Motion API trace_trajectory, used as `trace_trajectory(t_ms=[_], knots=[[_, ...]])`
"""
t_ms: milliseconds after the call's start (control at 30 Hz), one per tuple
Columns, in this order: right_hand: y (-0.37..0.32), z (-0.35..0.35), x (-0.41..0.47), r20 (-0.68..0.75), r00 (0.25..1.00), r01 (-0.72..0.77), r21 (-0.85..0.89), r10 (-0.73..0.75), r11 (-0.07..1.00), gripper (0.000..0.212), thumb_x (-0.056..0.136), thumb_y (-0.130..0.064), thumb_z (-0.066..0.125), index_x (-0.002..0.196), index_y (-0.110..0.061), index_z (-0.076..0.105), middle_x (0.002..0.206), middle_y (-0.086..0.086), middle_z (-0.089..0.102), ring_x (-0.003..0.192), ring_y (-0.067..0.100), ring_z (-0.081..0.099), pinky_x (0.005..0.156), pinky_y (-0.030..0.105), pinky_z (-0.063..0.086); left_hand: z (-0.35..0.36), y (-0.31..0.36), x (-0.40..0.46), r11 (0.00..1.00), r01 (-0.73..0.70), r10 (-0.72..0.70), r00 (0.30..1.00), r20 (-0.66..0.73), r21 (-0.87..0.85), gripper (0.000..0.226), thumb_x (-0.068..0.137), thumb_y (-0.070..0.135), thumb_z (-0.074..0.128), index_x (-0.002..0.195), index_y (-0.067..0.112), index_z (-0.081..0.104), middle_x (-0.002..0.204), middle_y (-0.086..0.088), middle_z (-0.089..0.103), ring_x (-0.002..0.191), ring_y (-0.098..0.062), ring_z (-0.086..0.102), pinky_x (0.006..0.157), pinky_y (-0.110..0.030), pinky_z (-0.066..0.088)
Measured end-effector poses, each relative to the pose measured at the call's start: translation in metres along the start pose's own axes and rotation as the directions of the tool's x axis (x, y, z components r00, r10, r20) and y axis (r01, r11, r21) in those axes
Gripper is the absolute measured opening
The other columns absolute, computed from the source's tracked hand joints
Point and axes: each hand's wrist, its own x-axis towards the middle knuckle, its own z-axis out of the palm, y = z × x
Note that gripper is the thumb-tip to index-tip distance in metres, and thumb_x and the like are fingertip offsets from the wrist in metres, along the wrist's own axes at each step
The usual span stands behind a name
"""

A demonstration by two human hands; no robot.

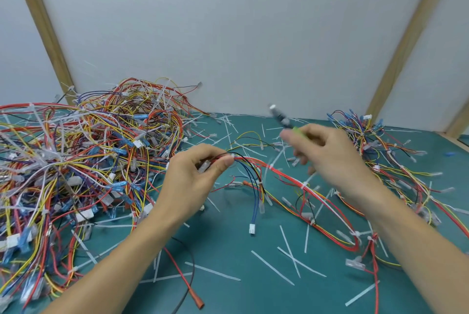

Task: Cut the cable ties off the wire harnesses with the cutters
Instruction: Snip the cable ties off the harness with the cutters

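While left hand (pixel 198 174) pinches harness (pixel 291 181) — right hand (pixel 327 151) grips cutters (pixel 280 117) (blurred; no legible writing).

We look from head height, forward and down; the green table (pixel 228 250) sits close below us. A white wall (pixel 228 34) faces us.

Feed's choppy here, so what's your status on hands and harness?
Left hand pinching the wire harness. Right hand gripping the cutters, raised, blurred. Cut ties litter the mat; nothing blocking.
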Motion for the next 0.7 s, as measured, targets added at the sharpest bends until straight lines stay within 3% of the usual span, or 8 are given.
trace_trajectory(t_ms=[67,100,233,333,400,467,600,700], knots=[[-0.005,-0.008,0.006,0.059,0.984,-0.178,0.239,0.169,0.955,0.021,0.087,-0.033,0.077,0.079,-0.017,0.066,0.071,0.002,0.064,0.065,0.016,0.057,0.054,0.031,0.048,-0.003,-0.002,0.002,0.995,0.05,-0.049,0.999,0.016,-0.085,0.009,0.091,0.028,0.071,0.088,0.023,0.077,0.084,0.004,0.073,0.081,-0.004,0.063,0.077,-0.019,0.048],[-0.006,-0.011,0.006,0.139,0.969,-0.232,0.261,0.202,0.937,0.02,0.084,-0.027,0.081,0.083,-0.017,0.064,0.075,0.003,0.065,0.065,0.015,0.058,0.053,0.031,0.051,-0.004,-0.003,0.003,0.991,0.069,-0.067,0.998,0.021,-0.117,0.011,0.091,0.032,0.069,0.087,0.025,0.077,0.084,0.004,0.073,0.081,-0.005,0.062,0.077,-0.02,0.048],[0.0,-0.009,-0.01,0.458,0.865,-0.302,0.148,0.206,0.942,0.049,0.064,-0.03,0.095,0.092,-0.016,0.058,0.08,-0.001,0.073,0.067,0.012,0.062,0.059,0.03,0.055,-0.006,-0.007,0.004,0.976,0.115,-0.123,0.992,-0.034,-0.187,0.011,0.089,0.036,0.07,0.083,0.031,0.078,0.075,0.013,0.072,0.07,-0.002,0.059,0.07,-0.014,0.046],[0.004,-0.002,-0.017,0.437,0.88,-0.284,0.167,0.187,0.944,0.05,0.063,-0.027,0.096,0.091,-0.016,0.056,0.079,0.003,0.071,0.069,0.015,0.059,0.057,0.026,0.05,-0.009,-0.011,0.004,0.98,0.134,-0.139,0.99,-0.024,-0.144,0.01,0.09,0.027,0.073,0.083,0.027,0.078,0.078,0.011,0.075,0.074,-0.002,0.063,0.074,-0.017,0.05],[0.002,0.001,-0.019,0.404,0.894,-0.287,0.183,0.194,0.94,0.051,0.065,-0.039,0.093,0.092,-0.017,0.055,0.088,0.008,0.077,0.068,0.014,0.056,0.056,0.024,0.049,-0.008,-0.011,0.004,0.987,0.139,-0.14,0.99,-0.006,-0.084,0.008,0.091,0.022,0.073,0.086,0.026,0.078,0.082,0.01,0.076,0.079,-0.004,0.067,0.079,-0.024,0.053],[0.0,0.007,-0.023,0.392,0.897,-0.277,0.142,0.203,0.95,0.053,0.067,-0.047,0.092,0.091,-0.017,0.056,0.085,-0.002,0.077,0.064,0.012,0.052,0.057,0.026,0.047,-0.007,-0.01,0.003,0.992,0.122,-0.122,0.992,-0.013,-0.021,0.01,0.092,0.021,0.073,0.085,0.028,0.077,0.082,0.012,0.075,0.079,-0.007,0.068,0.082,-0.031,0.055],[0.004,0.022,-0.028,0.331,0.918,-0.269,0.121,0.217,0.955,0.04,0.074,-0.012,0.09,0.093,-0.014,0.055,0.083,-0.003,0.079,0.071,0.01,0.065,0.077,0.034,0.052,-0.003,-0.002,0.0,0.992,0.094,-0.093,0.995,-0.017,0.081,0.01,0.092,0.02,0.071,0.087,0.028,0.074,0.083,0.014,0.074,0.085,-0.009,0.07,0.087,-0.041,0.055],[0.005,0.024,-0.028,0.296,0.938,-0.221,0.117,0.178,0.968,0.033,0.078,0.001,0.082,0.091,-0.013,0.055,0.079,-0.002,0.076,0.067,0.009,0.061,0.071,0.02,0.051,-0.011,0.006,0.0,0.988,0.089,-0.1,0.992,0.076,0.129,0.029,0.086,0.015,0.068,0.111,0.031,0.07,0.107,0.018,0.072,0.109,0.003,0.062,0.104,-0.032,0.047]])
